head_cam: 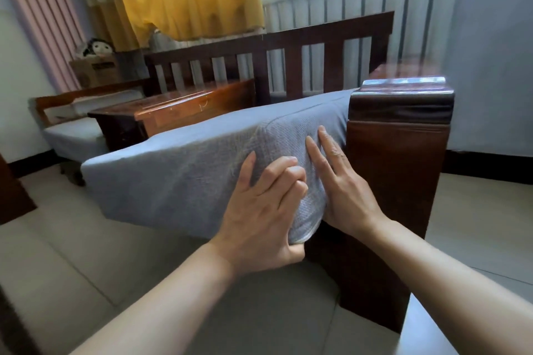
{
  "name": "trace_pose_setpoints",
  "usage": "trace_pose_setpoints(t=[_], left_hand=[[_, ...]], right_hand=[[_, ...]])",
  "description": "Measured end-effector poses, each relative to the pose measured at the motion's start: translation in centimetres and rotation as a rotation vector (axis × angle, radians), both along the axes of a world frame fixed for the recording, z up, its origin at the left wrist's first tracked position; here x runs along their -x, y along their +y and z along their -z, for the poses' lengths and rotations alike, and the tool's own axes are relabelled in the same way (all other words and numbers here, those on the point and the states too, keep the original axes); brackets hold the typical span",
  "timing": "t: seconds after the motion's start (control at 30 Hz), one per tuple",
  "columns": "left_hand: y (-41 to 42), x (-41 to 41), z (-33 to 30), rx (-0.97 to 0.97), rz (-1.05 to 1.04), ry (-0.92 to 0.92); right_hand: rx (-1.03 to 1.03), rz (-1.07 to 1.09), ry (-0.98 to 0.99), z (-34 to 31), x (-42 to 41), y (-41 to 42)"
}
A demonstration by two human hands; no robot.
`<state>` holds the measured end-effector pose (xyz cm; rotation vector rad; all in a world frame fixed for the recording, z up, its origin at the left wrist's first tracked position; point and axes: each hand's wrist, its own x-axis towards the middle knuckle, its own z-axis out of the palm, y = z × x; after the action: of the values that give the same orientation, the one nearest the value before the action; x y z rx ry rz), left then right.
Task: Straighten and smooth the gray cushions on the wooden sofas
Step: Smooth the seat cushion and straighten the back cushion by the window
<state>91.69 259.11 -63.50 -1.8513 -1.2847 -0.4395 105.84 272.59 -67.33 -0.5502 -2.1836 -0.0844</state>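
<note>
Head view: the gray cushion (178, 170) lies on the wooden sofa (398, 158) beside its armrest. Left hand (259, 210) pinches the cushion's front corner; right hand (343, 184) presses flat, fingers straight.

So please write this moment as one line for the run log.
left hand: grips gray cushion corner | right hand: flat on cushion beside wooden armrest | smoothing underway
</note>
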Motion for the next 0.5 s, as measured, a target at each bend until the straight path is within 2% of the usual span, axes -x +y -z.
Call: trace_pose_setpoints(t=[0.37,0.43,0.5], left_hand=[[1.4,0.1,-3.2,-0.029,0.061,-0.012],[1.6,0.3,-3.3,-0.031,0.090,-0.004],[1.8,0.6,-3.6,-0.037,0.118,0.015]], right_hand=[[0.005,-0.013,0.007,-3.3,-0.3,1.1],[0.036,-0.021,0.075,-2.5,-0.3,1.0],[0.120,-0.046,0.225,-0.8,0.0,0.7]])
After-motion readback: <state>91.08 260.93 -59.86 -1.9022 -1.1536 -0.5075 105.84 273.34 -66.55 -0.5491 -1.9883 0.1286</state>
